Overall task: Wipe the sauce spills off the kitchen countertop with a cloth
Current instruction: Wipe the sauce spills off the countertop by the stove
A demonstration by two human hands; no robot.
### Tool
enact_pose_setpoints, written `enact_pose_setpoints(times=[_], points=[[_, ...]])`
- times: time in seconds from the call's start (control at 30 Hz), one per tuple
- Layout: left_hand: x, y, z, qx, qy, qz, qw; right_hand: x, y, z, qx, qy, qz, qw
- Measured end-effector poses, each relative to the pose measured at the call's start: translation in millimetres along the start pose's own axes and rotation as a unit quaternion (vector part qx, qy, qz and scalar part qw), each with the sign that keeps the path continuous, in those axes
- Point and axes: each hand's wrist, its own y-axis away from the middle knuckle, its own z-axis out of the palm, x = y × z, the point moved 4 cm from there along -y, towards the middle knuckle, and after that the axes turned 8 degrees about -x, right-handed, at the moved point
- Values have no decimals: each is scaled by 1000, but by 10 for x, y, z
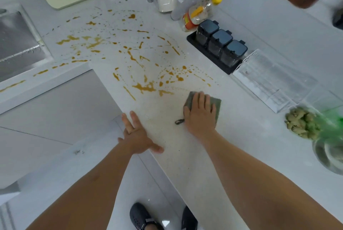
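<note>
While right hand (201, 116) presses cloth (216, 102), three lidded jars (221, 43) (contents unclear)

Both forearms bare, reaching forward from bottom of view. Left hand (137, 136) palm down, fingers straight and spread, thumb out to right — flat at edge, gripping nothing. Right hand (201, 113) further forward, palm down, fingers straight, close together — pressing flat. Right wrist straight, left angled slightly inward.

Single head view, looking steeply down, close over countertop (185, 155); far right edge perhaps motion-blurred.
</note>
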Motion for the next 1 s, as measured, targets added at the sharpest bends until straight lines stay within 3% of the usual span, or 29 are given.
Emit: enact_pose_setpoints(times=[0.13, 0.2, 0.27, 0.4, 0.47, 0.53, 0.6, 0.83, 0.9, 1.0], points=[[-27, -14, 13, 6, 0, -16, 1000, -856, 410, 248, -50, 34, -178, 982], [-22, -11, 3, 8, 0, -19, 1000, -848, 643, 299, -88, 72, -251, 961], [-18, 6, 3, 2, 4, -12, 1000, -507, 682, 228, -80, 94, -258, 958], [-20, 18, 20, 3, 3, 1, 1000, 635, 284, 68, -62, 149, -126, 979], [-39, 0, 17, 6, 3, 3, 1000, 960, 80, -49, -60, 107, -24, 992], [-35, -17, 28, 8, 5, 2, 1000, 915, -50, -136, -43, 38, 56, 997], [-38, -19, 27, 12, 8, -2, 1000, 541, -144, -126, -34, 11, 62, 997], [-86, 42, 21, 70, -25, 22, 997, -1206, 152, 139, -102, 32, -143, 984], [-133, 108, -2, 105, -65, 32, 992, -1421, 403, 224, -115, 53, -211, 969], [-211, 208, -95, 122, -128, 36, 984, -1219, 671, 278, -123, 83, -277, 949]])
